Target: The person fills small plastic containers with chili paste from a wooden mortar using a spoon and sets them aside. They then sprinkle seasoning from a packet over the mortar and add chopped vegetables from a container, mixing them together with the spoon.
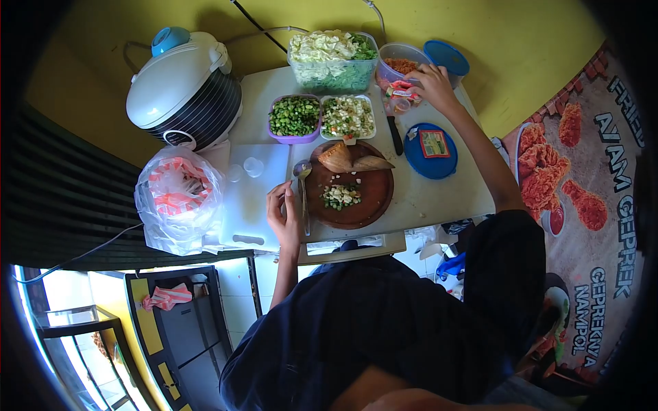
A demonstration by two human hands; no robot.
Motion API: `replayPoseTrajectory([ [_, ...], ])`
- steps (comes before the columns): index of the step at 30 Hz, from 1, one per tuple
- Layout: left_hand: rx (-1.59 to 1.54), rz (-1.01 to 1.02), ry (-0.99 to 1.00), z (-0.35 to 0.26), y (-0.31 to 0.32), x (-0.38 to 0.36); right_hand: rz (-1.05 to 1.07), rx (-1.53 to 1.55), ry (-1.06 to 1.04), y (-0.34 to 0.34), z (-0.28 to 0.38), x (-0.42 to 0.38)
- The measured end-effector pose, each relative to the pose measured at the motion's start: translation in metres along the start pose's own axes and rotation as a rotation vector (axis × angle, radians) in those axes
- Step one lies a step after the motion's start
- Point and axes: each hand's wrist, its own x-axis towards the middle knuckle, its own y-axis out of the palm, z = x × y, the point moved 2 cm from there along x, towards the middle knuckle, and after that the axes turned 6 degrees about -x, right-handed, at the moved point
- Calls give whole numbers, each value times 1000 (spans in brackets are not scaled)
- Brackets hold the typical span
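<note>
Fingers (277, 205) of the left hand (284, 216) curl lightly together beside the handle of a spoon (303, 192), touching it at the left rim of the round brown plate (373, 205); whether they truly grip the handle cannot be told from here. The spoon lies lengthwise along the plate's left edge, its bowl pointing away from the person. On the plate sit a small heap of chopped pale and green bits (341, 196) near the middle and two tan wedge-shaped pieces (353, 159) at the far side.

Across the table (439, 198), the right hand (433, 81) reaches to the far corner, fingers bent over a small tub of orange-brown stuff (401, 65), just above some red-and-clear packets (397, 96). How tightly those fingers close cannot be made out.

Between the hands stand a purple tub of chopped green vegetables (294, 116), a tray of mixed chopped vegetables (347, 116) and a large clear box of cabbage (332, 58). A blue lid (430, 151) lies right of the plate, a rice cooker (184, 85) far left.
</note>
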Motion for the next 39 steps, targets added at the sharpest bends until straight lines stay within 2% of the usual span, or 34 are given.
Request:
replayPoseTrajectory([
  [1,-4,-2,-9,-1,0,0,-9,5,-6,-2,2,-4],
  [4,7,-9,-29,-2,0,1,151,81,193,-12,6,-24],
  [7,14,-1,-17,-1,0,0,488,217,244,-26,11,-60],
  [10,31,5,3,1,0,1,665,287,103,-8,4,-105],
  [16,33,19,-32,-3,1,0,426,401,132,-2,12,-131],
  [19,50,25,-15,-6,2,1,315,702,145,-2,-8,-121],
  [22,59,32,-17,-3,1,0,376,688,364,-9,-35,-104],
  [25,59,30,-34,-2,1,0,322,911,242,10,-61,-94],
  [28,41,23,-37,-1,0,-1,319,611,358,16,-77,-74],
  [31,38,23,-47,-3,1,0,281,400,232,34,-74,-69],
  [34,41,17,-50,-5,2,0,339,333,298,39,-63,-64],
  [37,64,17,-42,1,0,0,131,155,234,21,-42,-59],
  [39,30,11,-77,-4,1,0,-74,195,148,-13,-2,-51],
])
